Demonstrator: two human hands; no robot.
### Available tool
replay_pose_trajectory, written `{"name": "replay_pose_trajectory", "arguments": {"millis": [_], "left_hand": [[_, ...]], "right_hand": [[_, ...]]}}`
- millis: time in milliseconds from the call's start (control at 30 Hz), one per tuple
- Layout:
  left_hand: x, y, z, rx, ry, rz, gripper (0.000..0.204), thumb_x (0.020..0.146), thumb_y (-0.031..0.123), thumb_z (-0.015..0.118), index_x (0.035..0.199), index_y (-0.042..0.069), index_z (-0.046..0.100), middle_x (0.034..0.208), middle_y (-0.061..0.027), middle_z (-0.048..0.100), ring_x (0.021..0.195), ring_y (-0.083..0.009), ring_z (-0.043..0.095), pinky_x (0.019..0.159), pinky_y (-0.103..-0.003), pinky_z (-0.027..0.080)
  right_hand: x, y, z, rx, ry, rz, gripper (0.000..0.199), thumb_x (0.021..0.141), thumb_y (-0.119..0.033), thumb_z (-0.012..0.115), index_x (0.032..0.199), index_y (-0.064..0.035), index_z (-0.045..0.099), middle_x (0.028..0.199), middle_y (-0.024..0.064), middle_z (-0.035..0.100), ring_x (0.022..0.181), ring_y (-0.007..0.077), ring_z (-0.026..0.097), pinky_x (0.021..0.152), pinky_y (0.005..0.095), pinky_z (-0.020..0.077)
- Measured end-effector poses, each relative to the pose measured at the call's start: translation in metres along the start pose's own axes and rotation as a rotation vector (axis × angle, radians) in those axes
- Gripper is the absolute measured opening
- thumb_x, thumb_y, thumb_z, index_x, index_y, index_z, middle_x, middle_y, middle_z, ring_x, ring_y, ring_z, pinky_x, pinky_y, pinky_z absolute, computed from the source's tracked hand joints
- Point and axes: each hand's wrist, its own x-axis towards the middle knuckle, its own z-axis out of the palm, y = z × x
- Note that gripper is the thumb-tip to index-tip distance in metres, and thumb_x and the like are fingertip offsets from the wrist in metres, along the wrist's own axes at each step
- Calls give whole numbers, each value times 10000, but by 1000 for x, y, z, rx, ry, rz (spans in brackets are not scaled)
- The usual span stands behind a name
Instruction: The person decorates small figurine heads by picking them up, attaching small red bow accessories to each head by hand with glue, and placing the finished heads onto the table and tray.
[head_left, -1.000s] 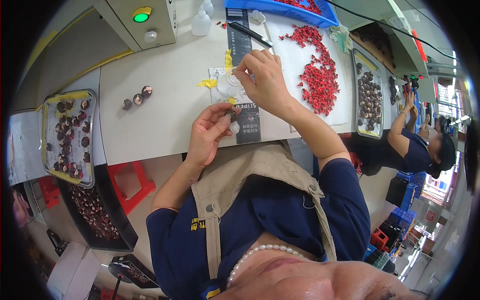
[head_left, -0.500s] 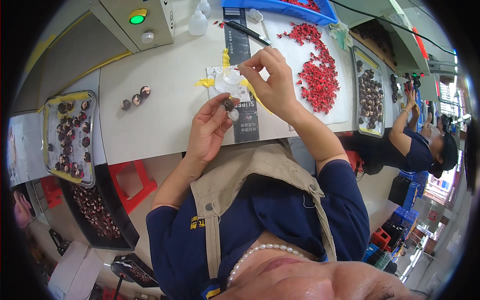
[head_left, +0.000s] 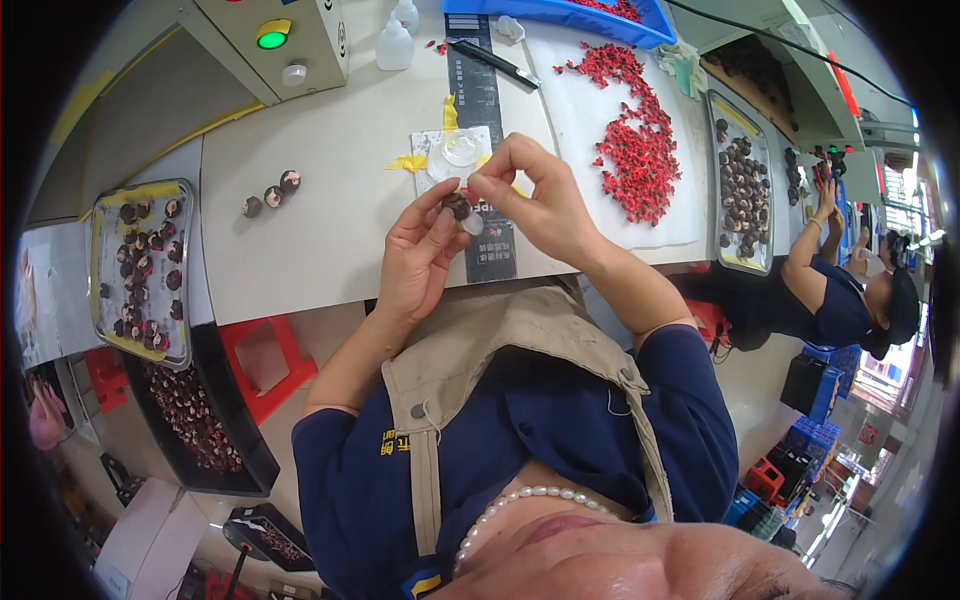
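Left hand: the left hand is raised over the near edge of the tabletop, fingertips pinching a small dark round part.
Right hand: the right hand meets it from the right, thumb and forefinger pinched together right at the dark part; what they grip is too small to tell.
Small dish: a clear round dish sits on a white card just beyond both hands.
Loose parts: three dark round pieces lie in a row on the tabletop's left part.
Left tray: a metal tray of dark parts sits at the left edge.
Red pieces: a scatter of red pieces lies on a white sheet toward the right side.
Right tray: a tray of dark parts rests at the right edge.
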Motion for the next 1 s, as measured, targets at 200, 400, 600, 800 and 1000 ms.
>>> {"name": "replay_pose_trajectory", "arguments": {"millis": [200,400,600,800,1000], "left_hand": [[0,2,7,50,31,-5,348,897,27,561,1242,52,519,1122,-21,583,932,-63,570,739,-199,507],[0,1,7,87,64,10,320,882,35,591,1199,30,550,1065,-32,613,886,-63,582,713,-203,506],[-3,1,12,213,97,102,326,860,61,633,1178,24,569,1054,-42,625,864,-69,588,704,-204,508],[-2,3,14,353,37,214,310,850,21,634,1150,-21,571,1016,-76,630,892,-100,589,689,-225,524],[-6,7,19,553,-1,348,287,845,-14,628,1124,-58,575,988,-111,646,801,-114,617,682,-239,538]], "right_hand": [[-7,1,4,37,-26,50,122,842,-90,643,803,2,572,782,27,523,742,105,465,697,248,393],[-9,0,6,-50,-35,10,110,827,-87,655,804,-10,579,779,29,512,722,117,467,680,256,388],[-10,-8,1,-55,-18,23,106,824,-88,658,805,-13,585,771,38,548,721,111,498,657,261,390],[-14,-7,5,-48,66,-35,114,808,-69,661,787,-1,572,751,89,549,698,204,533,630,298,424],[-19,-6,15,-151,139,-214,139,787,0,625,761,-4,489,732,105,479,714,258,467,621,332,390]]}}
